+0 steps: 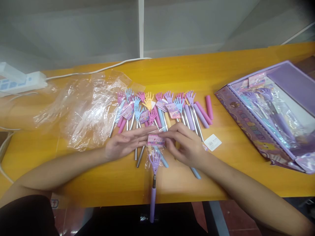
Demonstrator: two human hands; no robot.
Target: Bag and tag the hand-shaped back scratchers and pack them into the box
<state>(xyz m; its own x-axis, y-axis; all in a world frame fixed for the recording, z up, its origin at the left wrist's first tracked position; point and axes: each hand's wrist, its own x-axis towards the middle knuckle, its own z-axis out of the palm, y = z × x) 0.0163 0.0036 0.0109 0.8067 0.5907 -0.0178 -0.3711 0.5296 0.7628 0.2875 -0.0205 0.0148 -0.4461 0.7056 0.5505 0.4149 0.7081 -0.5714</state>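
A purple back scratcher (153, 193) with a hand-shaped head lies in a clear plastic bag (147, 178), its handle reaching past the table's front edge. A pink printed card (156, 140) sits near the top of that bag. My right hand (187, 144) pinches the bag's upper right corner between thumb and fingers. On the other side, my left hand (120, 142) is open, its fingers stretched out flat with the tips against the bag's upper left edge. Just beyond both hands lie several more back scratchers (138, 113) in pink, blue, yellow and purple, some with printed cards.
Loose clear plastic bags (86, 118) are heaped at left. Coloured handle tubes (209, 108) lie among the scratchers, with a white label (213, 142) nearby. At right stands an open purple display box (256, 127) holding bagged scratchers. A power strip (24, 83) trails a white cable.
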